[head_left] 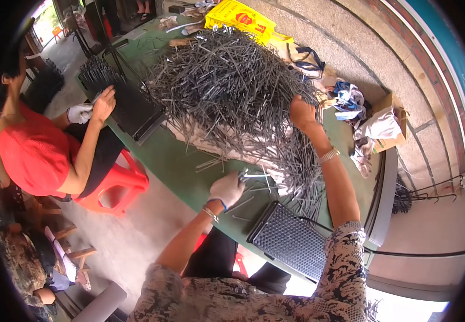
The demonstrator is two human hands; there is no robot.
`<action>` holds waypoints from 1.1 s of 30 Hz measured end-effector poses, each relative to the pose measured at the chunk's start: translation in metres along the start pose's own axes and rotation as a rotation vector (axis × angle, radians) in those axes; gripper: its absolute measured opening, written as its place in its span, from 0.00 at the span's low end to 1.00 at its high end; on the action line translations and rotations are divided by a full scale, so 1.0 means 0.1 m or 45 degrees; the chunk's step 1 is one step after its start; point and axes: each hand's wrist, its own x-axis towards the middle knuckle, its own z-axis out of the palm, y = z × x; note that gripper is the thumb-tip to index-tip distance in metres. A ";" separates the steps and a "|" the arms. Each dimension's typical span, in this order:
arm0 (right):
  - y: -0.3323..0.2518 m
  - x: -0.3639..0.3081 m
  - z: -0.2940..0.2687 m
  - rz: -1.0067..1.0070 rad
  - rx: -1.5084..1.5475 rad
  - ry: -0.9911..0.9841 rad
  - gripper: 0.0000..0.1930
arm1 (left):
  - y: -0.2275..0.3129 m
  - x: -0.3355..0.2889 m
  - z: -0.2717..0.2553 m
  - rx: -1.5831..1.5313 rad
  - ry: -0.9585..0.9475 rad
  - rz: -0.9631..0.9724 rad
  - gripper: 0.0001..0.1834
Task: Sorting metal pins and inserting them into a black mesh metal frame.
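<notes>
A large heap of thin dark metal rods [227,80] covers the middle of the green table. My left hand [228,191], in a white glove, is closed around a few short metal rods [256,175] that stick out to its right, just off the heap's near edge. My bare right hand [302,112] reaches to the right side of the heap with its fingers curled in among the rods. What its fingertips hold is too hidden to make out. In front of me, at the table's near edge, lies a black rack [291,239] with rows of small holes.
To the left, a person in red [34,153] on a red stool [117,185] works at another black rack [136,110] with rods standing in it. A yellow bag [240,20], cloths [349,99] and a cardboard box [390,126] line the far side by the wall.
</notes>
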 end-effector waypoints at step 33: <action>-1.01 -1.69 -0.46 -0.226 0.357 -0.467 0.20 | 0.34 0.59 0.62 -2.148 -0.254 0.087 0.34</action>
